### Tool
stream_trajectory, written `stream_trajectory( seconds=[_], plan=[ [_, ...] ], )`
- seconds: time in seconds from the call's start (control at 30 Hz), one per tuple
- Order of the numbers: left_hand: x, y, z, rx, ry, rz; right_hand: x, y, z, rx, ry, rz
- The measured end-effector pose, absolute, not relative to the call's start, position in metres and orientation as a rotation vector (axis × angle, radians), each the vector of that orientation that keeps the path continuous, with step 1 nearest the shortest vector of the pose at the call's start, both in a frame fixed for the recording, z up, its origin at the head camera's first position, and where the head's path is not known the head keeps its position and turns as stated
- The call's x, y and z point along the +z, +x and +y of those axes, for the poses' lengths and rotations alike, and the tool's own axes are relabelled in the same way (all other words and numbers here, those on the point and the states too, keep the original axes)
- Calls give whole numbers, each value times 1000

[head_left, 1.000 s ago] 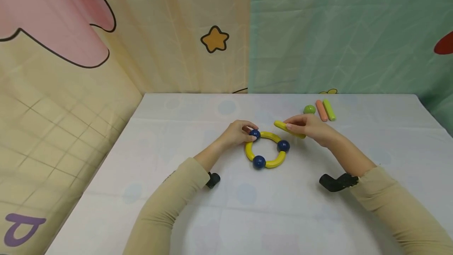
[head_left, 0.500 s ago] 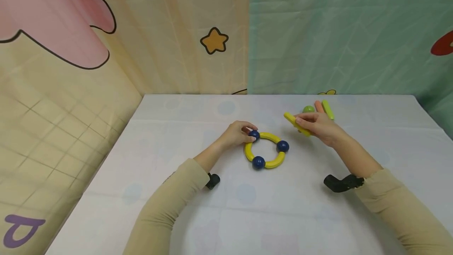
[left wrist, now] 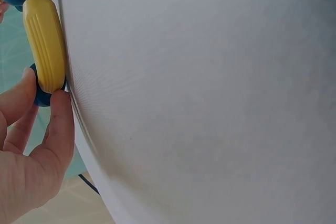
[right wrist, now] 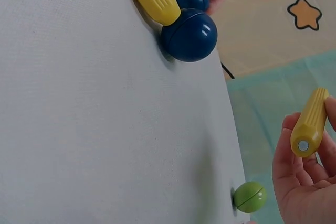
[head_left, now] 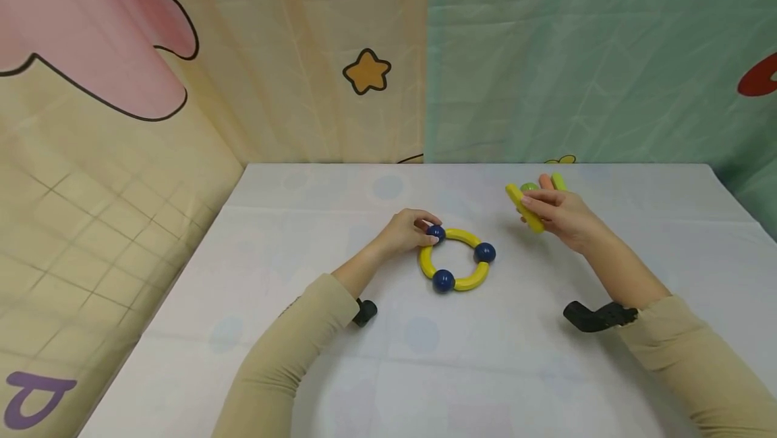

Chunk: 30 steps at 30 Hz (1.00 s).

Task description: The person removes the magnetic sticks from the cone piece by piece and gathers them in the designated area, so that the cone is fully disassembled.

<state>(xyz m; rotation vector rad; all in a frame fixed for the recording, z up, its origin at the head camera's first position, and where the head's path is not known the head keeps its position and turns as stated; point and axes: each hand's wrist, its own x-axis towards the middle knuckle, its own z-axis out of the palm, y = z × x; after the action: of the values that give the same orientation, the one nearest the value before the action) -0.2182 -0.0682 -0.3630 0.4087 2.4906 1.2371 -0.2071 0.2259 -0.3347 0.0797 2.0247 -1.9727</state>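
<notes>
A ring of three curved yellow rods joined by three dark blue balls lies flat on the table. My left hand pinches the ring's far-left blue ball between thumb and fingers; the left wrist view shows these fingertips around the ball, close to a ridged yellow rod. Held up off the table to the right of the ring, a loose yellow magnetic rod is pinched in my right hand. A round metal magnet shows at its end in the right wrist view.
Behind my right hand lie a green ball, an orange rod and a lime-green rod, partly covered by the hand. The white-covered table ends at a printed curtain. Black camera mounts sit at both wrists.
My right hand has moved right, away from the ring, carrying the yellow rod, which has turned steeper. My left hand and the ring have stayed in place.
</notes>
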Motion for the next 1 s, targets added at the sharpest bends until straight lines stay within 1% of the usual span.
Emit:
stream_trajectory(
  seconds=[0.27, 0.53, 1.0],
  plan=[
    [-363, -217, -69, 1249, 399, 2475, -330, -205, 238, -2184, 174, 1734],
    [-365, -218, -69, 1257, 391, 2468, -327, -207, 251, -2308, 188, 1599],
    [-365, -221, -69, 1231, 403, 2484, -331, -214, 287, -2362, 412, 1578]
  ],
)
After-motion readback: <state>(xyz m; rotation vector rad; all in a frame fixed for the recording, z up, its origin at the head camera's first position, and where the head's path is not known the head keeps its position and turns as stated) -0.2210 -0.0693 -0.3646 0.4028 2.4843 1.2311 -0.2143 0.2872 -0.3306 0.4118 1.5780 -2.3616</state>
